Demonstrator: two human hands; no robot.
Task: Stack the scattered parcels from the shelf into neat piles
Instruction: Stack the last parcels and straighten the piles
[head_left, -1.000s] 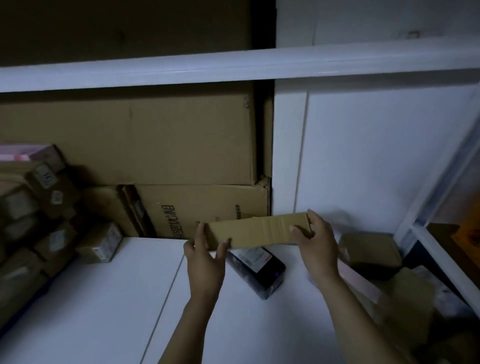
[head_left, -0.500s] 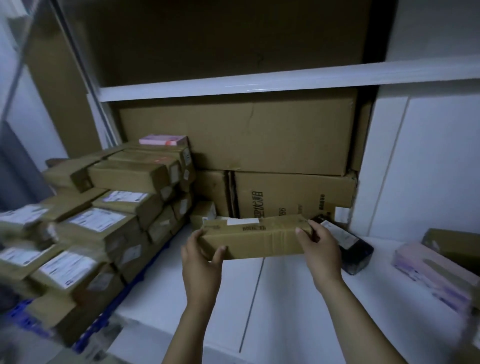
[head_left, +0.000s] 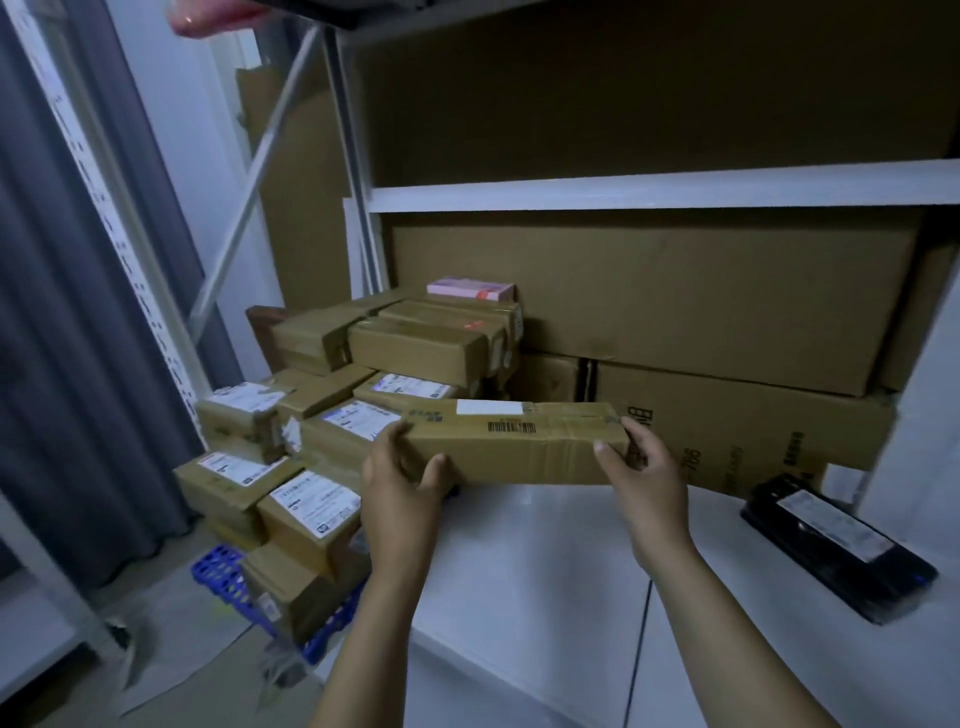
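I hold a long brown cardboard parcel (head_left: 519, 447) level above the white shelf (head_left: 545, 561). It bears a white label and a barcode on top. My left hand (head_left: 402, 480) grips its left end and my right hand (head_left: 641, 462) grips its right end. Just left of it rises a stacked pile of brown labelled parcels (head_left: 332, 410), with a pink box (head_left: 470, 289) on top at the back. A black parcel (head_left: 836, 540) with a white label lies on the shelf at the right.
Large flat cardboard cartons (head_left: 675, 312) stand against the shelf's back. A white shelf board (head_left: 649, 189) crosses above. The pile sits on a blue plastic pallet (head_left: 228, 577) on the floor. A white rack upright (head_left: 104, 218) and grey curtain (head_left: 52, 312) stand at the left.
The view has swung left and the parcel has travelled left with both hands, from near the black parcel to beside the stacked pile. Both hands keep the same grip.
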